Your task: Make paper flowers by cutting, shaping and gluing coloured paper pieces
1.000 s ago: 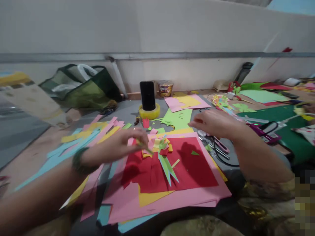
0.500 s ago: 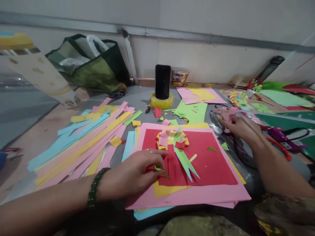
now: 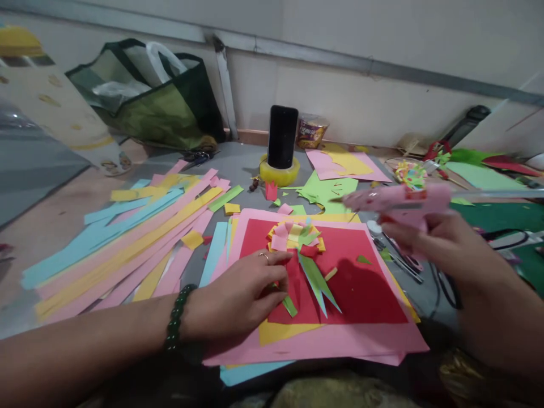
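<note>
Green bag (image 3: pixel 170 116) at back left, by wall. Pink paper stack (image 3: pixel 340 343) front centre. Paper strips (image 3: pixel 114 243) fanned out left of it. Red sheet (image 3: pixel 369 294) on top of stack. Right hand (image 3: pixel 454 246) closed round handle of pink glue gun (image 3: pixel 395 205), raised right of centre, nozzle pointing left. Left hand (image 3: pixel 242 294) low over red sheet, index finger out, others curled. Phone (image 3: pixel 283 136) upright in yellow tape roll (image 3: pixel 278 175). Paper rosette (image 3: pixel 293 235) on red sheet, ahead of left fingertips. Green strip (image 3: pixel 290 306) by left thumb; pinched or not, can't tell.
</note>
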### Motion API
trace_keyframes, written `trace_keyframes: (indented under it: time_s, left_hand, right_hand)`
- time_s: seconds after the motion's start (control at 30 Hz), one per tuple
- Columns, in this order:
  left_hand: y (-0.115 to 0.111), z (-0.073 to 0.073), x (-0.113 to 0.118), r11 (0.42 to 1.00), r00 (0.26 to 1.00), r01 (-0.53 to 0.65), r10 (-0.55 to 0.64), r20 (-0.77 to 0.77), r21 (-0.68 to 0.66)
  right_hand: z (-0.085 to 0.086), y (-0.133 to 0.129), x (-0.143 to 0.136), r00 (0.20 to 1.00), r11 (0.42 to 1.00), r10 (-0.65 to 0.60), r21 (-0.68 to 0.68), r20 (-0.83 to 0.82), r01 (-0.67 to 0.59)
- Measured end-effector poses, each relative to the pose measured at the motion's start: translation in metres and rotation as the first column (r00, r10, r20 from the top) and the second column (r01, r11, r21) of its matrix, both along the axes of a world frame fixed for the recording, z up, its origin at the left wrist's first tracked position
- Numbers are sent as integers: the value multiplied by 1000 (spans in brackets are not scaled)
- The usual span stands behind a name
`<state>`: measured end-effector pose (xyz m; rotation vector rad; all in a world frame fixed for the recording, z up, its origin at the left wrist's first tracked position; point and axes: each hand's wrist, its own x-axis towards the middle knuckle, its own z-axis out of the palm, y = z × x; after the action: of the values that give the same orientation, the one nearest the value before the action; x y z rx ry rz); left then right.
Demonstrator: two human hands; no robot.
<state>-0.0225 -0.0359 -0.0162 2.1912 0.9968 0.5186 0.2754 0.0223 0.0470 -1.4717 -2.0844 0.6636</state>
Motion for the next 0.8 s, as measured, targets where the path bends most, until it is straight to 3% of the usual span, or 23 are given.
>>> trace_keyframes:
  time_s: [0.07,0.17,0.43,0.63,0.8]
  left_hand:
    - [1,2,1,1000,1000,2,-2,-21,-16]
    - [2,4,2,999,1000,6,-8,-28,-47]
    - [5,5,2,991,999,-35,36,2,-133]
    - [7,10,4,981,998,-61,60,-9,-183]
    - [7,10,3,980,998,-57,59,8,-192]
  right_hand:
    - [-4,-3,-15,987,982,161,-97,-11,-161]
    - [-12,-2,-31,955,948,284,-174,83,-267]
    - [-10,6,-48,893,956,289,-160,344,-248]
    - [-5,8,-62,838,953,298,-193,457,-234]
    - [-5,9,-55,808,954,300,-179,507,-241]
